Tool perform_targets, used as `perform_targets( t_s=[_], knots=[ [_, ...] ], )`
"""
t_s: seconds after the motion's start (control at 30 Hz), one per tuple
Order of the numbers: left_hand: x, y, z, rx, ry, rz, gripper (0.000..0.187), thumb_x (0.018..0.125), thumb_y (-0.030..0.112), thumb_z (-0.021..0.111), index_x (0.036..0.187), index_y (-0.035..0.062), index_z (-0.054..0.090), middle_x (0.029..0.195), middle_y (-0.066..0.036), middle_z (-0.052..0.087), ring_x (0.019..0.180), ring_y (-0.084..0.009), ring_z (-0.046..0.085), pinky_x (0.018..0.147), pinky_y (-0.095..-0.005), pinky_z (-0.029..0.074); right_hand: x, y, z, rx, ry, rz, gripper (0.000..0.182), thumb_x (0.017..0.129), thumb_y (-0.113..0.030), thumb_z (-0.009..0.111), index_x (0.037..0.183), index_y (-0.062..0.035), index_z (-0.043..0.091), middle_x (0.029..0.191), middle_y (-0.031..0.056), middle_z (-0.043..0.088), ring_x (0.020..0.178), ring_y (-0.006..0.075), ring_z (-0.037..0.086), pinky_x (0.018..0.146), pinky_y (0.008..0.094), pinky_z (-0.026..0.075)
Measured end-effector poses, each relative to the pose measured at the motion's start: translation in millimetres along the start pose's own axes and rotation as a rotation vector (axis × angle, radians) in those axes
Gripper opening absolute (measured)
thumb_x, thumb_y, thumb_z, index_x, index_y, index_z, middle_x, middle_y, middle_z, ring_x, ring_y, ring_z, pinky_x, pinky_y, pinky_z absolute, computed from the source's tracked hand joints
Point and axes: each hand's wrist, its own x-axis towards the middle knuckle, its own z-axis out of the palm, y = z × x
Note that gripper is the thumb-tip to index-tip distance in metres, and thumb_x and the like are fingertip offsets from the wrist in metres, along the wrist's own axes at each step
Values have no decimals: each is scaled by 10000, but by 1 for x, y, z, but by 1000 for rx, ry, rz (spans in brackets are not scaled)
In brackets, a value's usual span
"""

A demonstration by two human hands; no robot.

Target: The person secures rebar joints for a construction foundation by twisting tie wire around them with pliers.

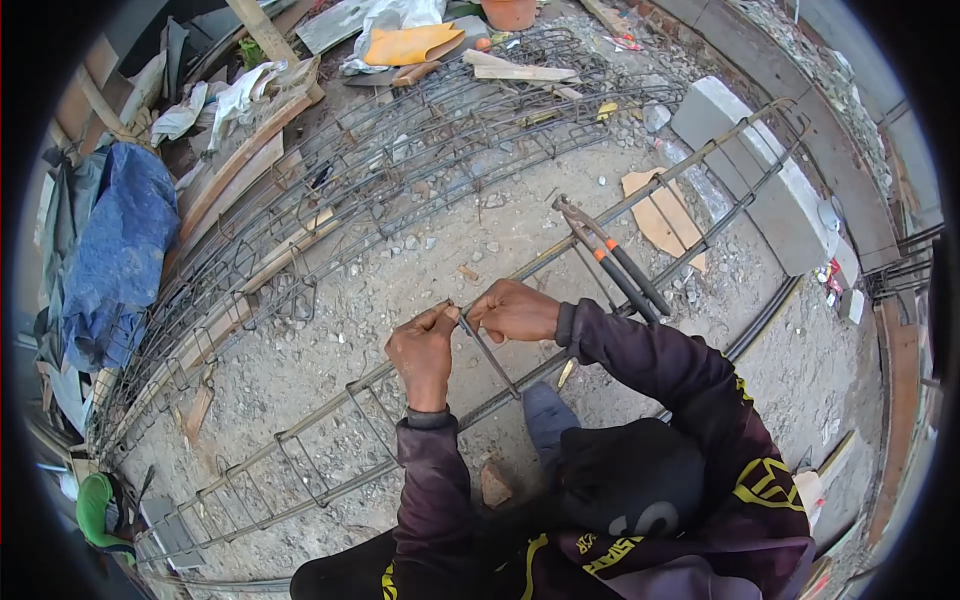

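Note:
A long rebar cage [290, 437] runs diagonally in front of me, its thin bars joined by rectangular stirrups. At its middle, my left hand [420, 355] pinches the upper corner of a steel stirrup [488, 355]. Just to the right, my right hand [518, 312] has its fingers closed by the same corner and bar; whatever they hold is too small to make out. Pincers [625, 275] with orange-and-black handles rest across the cage, right of my right hand.
More rebar cages [400, 170] lie stacked beyond. Pale concrete blocks [745, 165] stand at the right, near a brown flat piece [662, 212]. A blue tarp [120, 250] hangs at the left, above a green object [98, 510]. Gravel covers the ground.

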Motion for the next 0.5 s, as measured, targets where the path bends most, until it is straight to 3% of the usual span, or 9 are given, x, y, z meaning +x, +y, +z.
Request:
perform_targets(
  t_s=[0.07, 0.1, 0.13, 0.17, 0.23, 0.27, 0.33, 0.43, 0.5],
  knots=[
    [-9, 15, 1, 83, 70, 23, 264, 792, 231, 760, 975, 43, 788, 845, -166, 754, 731, -174, 716, 683, -275, 530, 11, 2, -9, -296, -25, -117, 262, 794, -220, 583, 658, -2, 638, 557, 162, 560, 568, 305, 567, 643, 408, 473],
    [-13, 22, 2, 110, 71, 23, 247, 781, 228, 758, 944, 45, 794, 854, -158, 755, 743, -191, 715, 759, -279, 522, 9, -8, -10, -397, 14, -291, 288, 760, -236, 600, 629, 19, 623, 594, 205, 579, 548, 357, 540, 622, 442, 467],
    [-13, 6, 9, 159, 155, 152, 216, 786, 224, 749, 896, 44, 797, 847, -137, 758, 746, -219, 704, 921, -315, 469, 18, -3, -8, -439, 23, -163, 259, 725, -225, 620, 651, 22, 639, 628, 236, 602, 565, 403, 537, 607, 469, 471],
    [-13, 3, 10, 132, 133, 176, 198, 799, 225, 734, 868, 49, 796, 862, -111, 761, 786, -239, 687, 1075, -378, 340, 32, 5, -7, -524, 6, -132, 242, 690, -222, 657, 669, 18, 667, 623, 239, 603, 578, 398, 573, 596, 480, 482],
    [-24, 12, 11, 282, 145, 209, 207, 840, 223, 679, 884, 55, 793, 932, -77, 763, 852, -233, 673, 1140, -432, 236, 38, -5, -6, -671, 30, -83, 263, 675, -238, 699, 693, 24, 704, 666, 218, 648, 617, 376, 632, 591, 476, 495],
    [-25, 9, 18, 294, 254, 270, 199, 851, 216, 661, 830, 56, 779, 869, -63, 754, 827, -243, 666, 1137, -432, 240, 38, -17, -5, -733, 48, -17, 284, 672, -255, 718, 717, 25, 719, 693, 208, 668, 629, 371, 648, 577, 479, 495],
    [-30, 10, 21, 340, 249, 266, 153, 840, 193, 670, 843, 67, 755, 847, -64, 700, 903, -255, 641, 1154, -481, 243, 28, -48, -6, -848, 39, 32, 292, 736, -309, 697, 690, -21, 719, 684, 138, 670, 669, 343, 607, 871, 479, 465],
    [-31, -5, 33, 450, 351, 337, 136, 834, 173, 679, 895, 70, 743, 872, -66, 664, 974, -251, 618, 1162, -518, 253, 26, -72, -1, -1383, 1, -290, 275, 728, -344, 720, 732, -71, 752, 742, 73, 699, 890, 266, 623, 941, 475, 370],
    [-34, 1, 28, 445, 310, 290, 147, 831, 166, 685, 928, 67, 736, 907, -67, 655, 1012, -243, 605, 1163, -537, 261, 33, -69, 2, -1486, -43, -272, 267, 721, -353, 725, 758, -91, 762, 753, 46, 698, 998, 239, 590, 941, 465, 335]
  ],
)
